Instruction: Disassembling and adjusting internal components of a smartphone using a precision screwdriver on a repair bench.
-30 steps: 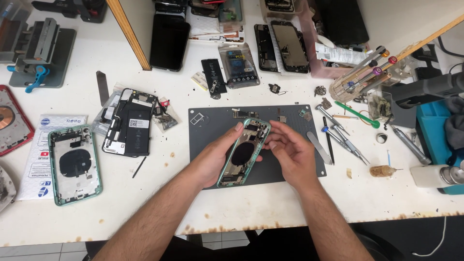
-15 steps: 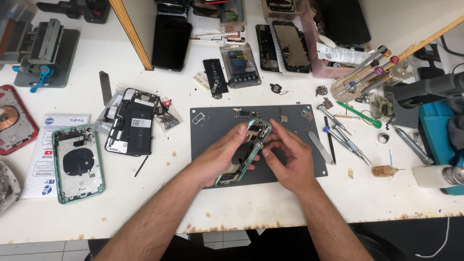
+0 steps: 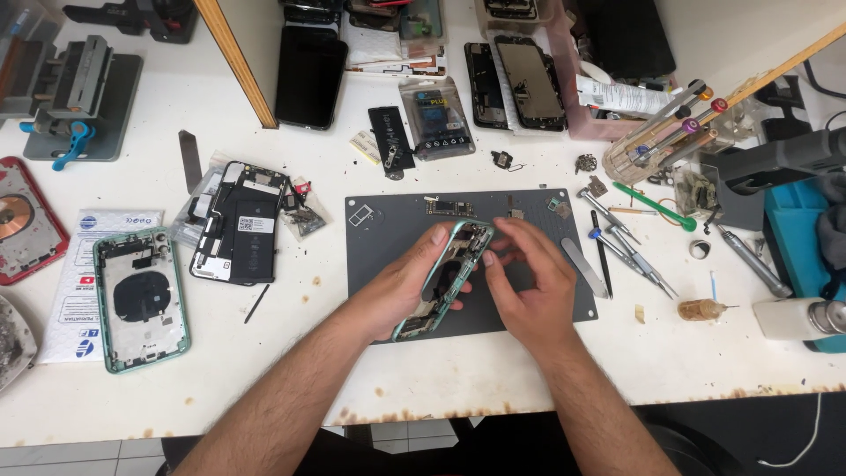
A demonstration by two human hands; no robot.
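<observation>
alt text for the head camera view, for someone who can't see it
Two bare hands hold an opened green phone frame tilted over a dark grey work mat: the left hand grips its side while the right hand touches its top end. Around the mat on the white bench lie another green phone housing, loose phone parts and screwdrivers.

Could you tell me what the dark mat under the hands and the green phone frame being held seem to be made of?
The mat looks like soft silicone or rubber: matte dark grey, no glare, rounded corners. The phone frame, held by the left hand and right hand, looks like painted or anodised metal: thin, rigid mint-green rim with slight sheen.
</observation>
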